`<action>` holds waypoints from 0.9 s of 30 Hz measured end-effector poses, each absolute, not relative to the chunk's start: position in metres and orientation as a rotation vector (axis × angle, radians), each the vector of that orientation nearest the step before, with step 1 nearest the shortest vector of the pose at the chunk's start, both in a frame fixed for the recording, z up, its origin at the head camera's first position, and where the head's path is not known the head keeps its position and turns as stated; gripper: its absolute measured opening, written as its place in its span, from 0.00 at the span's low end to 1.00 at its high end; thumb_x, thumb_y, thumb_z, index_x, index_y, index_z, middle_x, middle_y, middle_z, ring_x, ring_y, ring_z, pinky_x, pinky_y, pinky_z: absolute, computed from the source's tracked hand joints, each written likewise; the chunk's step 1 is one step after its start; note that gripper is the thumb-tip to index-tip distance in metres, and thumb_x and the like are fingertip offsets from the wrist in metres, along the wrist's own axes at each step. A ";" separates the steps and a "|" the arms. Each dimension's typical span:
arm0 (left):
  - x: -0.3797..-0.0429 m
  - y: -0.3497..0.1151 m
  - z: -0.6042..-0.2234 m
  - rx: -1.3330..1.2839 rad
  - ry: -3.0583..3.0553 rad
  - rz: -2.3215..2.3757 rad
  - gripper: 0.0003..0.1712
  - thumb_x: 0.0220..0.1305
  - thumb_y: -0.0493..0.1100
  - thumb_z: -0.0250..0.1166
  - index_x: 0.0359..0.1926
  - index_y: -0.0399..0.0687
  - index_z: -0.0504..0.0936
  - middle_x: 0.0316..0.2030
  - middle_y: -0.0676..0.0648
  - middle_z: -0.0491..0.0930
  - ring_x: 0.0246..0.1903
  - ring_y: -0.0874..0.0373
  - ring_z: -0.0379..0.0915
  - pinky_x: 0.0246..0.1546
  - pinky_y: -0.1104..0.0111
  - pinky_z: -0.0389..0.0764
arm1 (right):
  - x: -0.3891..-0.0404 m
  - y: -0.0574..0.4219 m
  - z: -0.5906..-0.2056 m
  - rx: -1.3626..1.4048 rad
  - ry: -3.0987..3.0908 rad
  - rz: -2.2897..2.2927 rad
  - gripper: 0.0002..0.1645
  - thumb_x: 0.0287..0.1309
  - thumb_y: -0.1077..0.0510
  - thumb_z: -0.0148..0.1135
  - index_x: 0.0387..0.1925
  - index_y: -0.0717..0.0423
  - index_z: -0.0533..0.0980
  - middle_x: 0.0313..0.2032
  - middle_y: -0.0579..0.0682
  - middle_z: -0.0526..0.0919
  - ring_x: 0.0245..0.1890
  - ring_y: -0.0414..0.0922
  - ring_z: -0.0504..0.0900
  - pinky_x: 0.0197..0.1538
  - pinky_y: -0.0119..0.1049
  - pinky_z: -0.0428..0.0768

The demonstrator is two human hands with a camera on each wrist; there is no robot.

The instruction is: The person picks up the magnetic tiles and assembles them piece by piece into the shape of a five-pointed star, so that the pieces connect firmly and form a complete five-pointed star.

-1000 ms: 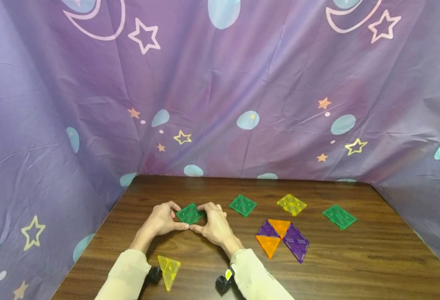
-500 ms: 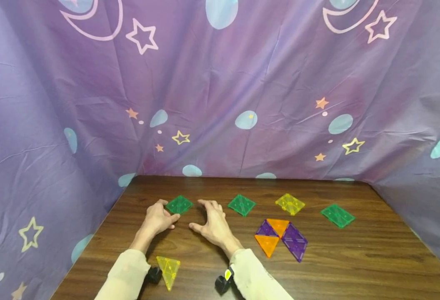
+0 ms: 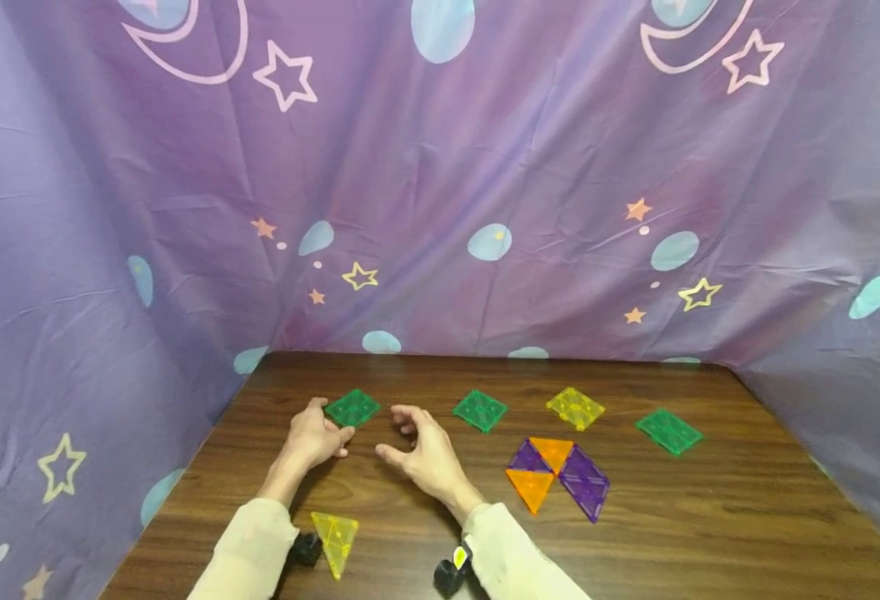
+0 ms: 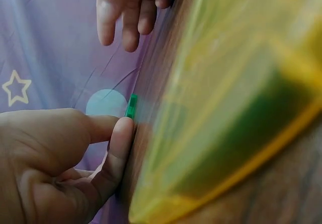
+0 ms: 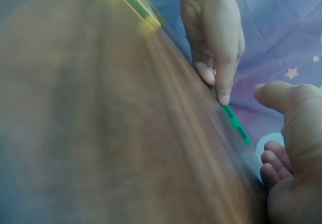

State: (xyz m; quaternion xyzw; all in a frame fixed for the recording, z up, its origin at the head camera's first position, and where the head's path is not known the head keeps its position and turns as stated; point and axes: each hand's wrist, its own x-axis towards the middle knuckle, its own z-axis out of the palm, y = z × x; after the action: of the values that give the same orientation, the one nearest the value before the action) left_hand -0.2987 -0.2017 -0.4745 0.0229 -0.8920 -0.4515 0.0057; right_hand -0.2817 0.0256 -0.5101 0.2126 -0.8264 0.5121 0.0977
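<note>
A green diamond of translucent magnetic tiles (image 3: 353,408) lies flat at the back left of the table. My left hand (image 3: 312,435) holds it by its near left side, thumb at the near corner and index finger at the left one. Seen edge-on in the left wrist view, the green tile (image 4: 132,106) shows at the thumb and finger of the left hand (image 4: 65,156). To the right, my right hand (image 3: 430,457) hovers apart from the tile with fingers loosely bent and nothing between them. A yellow triangle tile (image 3: 336,540) lies beside the left wrist.
Along the back right lie another green diamond (image 3: 481,410), a yellow diamond (image 3: 575,408) and a third green diamond (image 3: 669,430). Nearer me, orange tiles (image 3: 532,489) and purple tiles (image 3: 585,481) join in a partial fan. A patterned purple cloth (image 3: 440,208) hangs behind the table.
The green diamond has moved left and back with my left hand. My right hand has let go of it and stays to the right, fingers now a little more bent.
</note>
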 end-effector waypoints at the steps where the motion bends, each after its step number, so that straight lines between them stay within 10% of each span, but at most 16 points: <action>1: -0.299 -0.203 -0.474 0.073 -2.791 -1.416 0.51 0.71 0.35 0.75 0.81 0.22 0.54 0.33 0.39 0.88 0.21 0.60 0.86 0.31 0.68 0.88 | -0.279 0.025 -0.509 0.643 -2.429 1.575 0.39 0.64 0.53 0.83 0.70 0.61 0.77 0.60 0.58 0.86 0.57 0.53 0.85 0.56 0.41 0.84; 8: -0.290 -0.202 -0.454 -0.038 -2.863 -1.507 0.50 0.74 0.43 0.76 0.82 0.25 0.58 0.43 0.35 0.85 0.33 0.51 0.87 0.37 0.61 0.90 | -0.258 0.029 -0.509 0.864 -2.457 1.688 0.35 0.66 0.54 0.82 0.69 0.59 0.79 0.59 0.55 0.89 0.55 0.53 0.86 0.52 0.34 0.84; 16: -0.259 -0.226 -0.405 -0.117 -2.945 -1.139 0.41 0.76 0.53 0.74 0.77 0.32 0.72 0.63 0.27 0.83 0.62 0.30 0.81 0.61 0.39 0.83 | -0.241 0.036 -0.505 1.232 -2.556 1.406 0.35 0.65 0.43 0.82 0.69 0.46 0.81 0.63 0.41 0.87 0.58 0.40 0.82 0.69 0.40 0.76; 27: -0.185 -0.282 -0.443 -0.193 -3.109 -0.896 0.54 0.44 0.50 0.94 0.67 0.26 0.80 0.51 0.37 0.86 0.51 0.40 0.83 0.56 0.39 0.84 | -0.215 0.011 -0.505 1.304 -2.693 0.799 0.53 0.46 0.24 0.86 0.73 0.34 0.80 0.61 0.33 0.76 0.61 0.34 0.70 0.65 0.41 0.70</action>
State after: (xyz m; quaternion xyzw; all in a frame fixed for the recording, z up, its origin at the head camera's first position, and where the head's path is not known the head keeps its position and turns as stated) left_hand -0.1853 -0.2822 -0.4431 -0.0594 -0.9580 -0.2762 -0.0499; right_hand -0.2152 0.0109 -0.5047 0.4209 -0.8694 0.2579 0.0224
